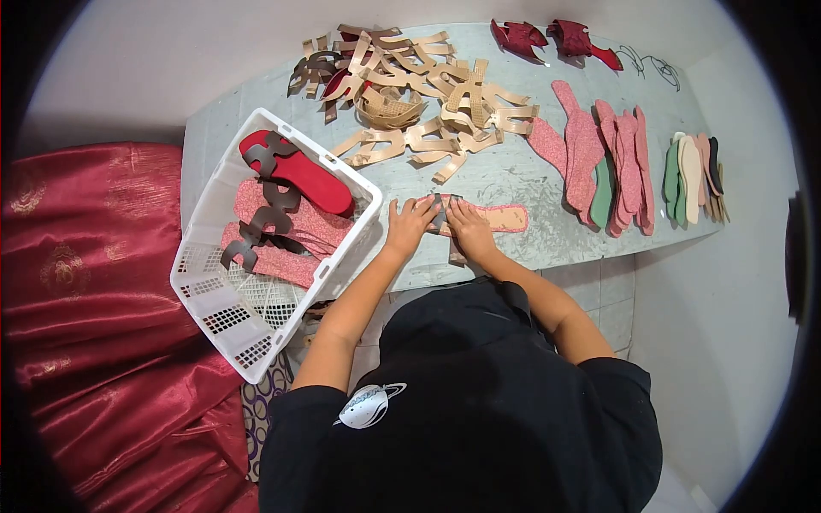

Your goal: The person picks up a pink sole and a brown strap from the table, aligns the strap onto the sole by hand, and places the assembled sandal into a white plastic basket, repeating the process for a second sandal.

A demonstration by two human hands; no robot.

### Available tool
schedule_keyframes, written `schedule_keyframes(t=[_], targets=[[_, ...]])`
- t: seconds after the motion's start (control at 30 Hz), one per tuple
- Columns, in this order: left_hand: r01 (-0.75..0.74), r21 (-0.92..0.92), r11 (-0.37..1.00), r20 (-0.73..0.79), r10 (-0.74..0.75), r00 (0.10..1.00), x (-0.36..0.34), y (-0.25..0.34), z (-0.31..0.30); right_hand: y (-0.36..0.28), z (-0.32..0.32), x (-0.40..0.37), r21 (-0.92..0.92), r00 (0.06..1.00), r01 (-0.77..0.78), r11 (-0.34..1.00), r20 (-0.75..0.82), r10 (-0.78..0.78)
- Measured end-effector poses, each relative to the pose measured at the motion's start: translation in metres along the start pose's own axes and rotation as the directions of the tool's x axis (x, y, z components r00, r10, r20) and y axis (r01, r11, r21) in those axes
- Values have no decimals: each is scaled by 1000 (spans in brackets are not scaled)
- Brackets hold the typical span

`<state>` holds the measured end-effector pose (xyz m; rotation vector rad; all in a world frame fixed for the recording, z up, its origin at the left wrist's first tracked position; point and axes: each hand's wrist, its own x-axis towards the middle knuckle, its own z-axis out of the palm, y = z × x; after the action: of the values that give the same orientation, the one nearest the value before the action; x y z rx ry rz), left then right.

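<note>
A pink shoe insole (503, 218) lies flat near the front edge of the grey table (513, 179). A dark brown strap piece (442, 214) sits across its left end. My left hand (409, 227) presses on the insole's left end beside the strap. My right hand (469, 231) pinches the strap from the right, fingers closed on it. Both hands touch each other over the piece.
A white plastic basket (224, 295) at the left holds red and pink insoles with dark straps. A heap of tan strap pieces (419, 94) covers the back of the table. Pink, green and cream insoles (629, 167) lie at the right. Red cloth (94, 316) is at far left.
</note>
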<state>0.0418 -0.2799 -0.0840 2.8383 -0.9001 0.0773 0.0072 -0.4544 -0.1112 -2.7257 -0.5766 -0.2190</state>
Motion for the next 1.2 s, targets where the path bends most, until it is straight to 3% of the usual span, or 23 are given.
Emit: schedule_keyframes(t=[0.1,0.17,0.3,0.5,0.77,0.9,1.07,1.2], targets=[[-12,-19,1000,39,12,999,0,0,-2,0,1,-1,54,1000,-12,998,-10,13],[-134,81,988,12,133,991,0,-3,-1,0,-1,0,37,1000,-12,999,16,11],[-170,47,984,17,169,985,-1,-7,5,-2,-6,-3,64,995,-76,995,75,71],[-213,-234,949,-7,218,976,0,-14,12,-2,-10,-5,35,988,-46,998,151,40],[-307,-179,935,-39,306,951,1,-17,8,9,-29,0,256,946,-142,956,318,55],[-314,-202,928,-37,313,949,2,-16,3,16,-22,0,360,954,-166,918,293,58],[-336,-213,918,-57,331,942,0,-19,5,18,-21,0,463,944,-303,833,266,195],[-342,-221,913,-68,335,940,0,-20,6,15,-27,2,435,965,-250,865,188,185]])
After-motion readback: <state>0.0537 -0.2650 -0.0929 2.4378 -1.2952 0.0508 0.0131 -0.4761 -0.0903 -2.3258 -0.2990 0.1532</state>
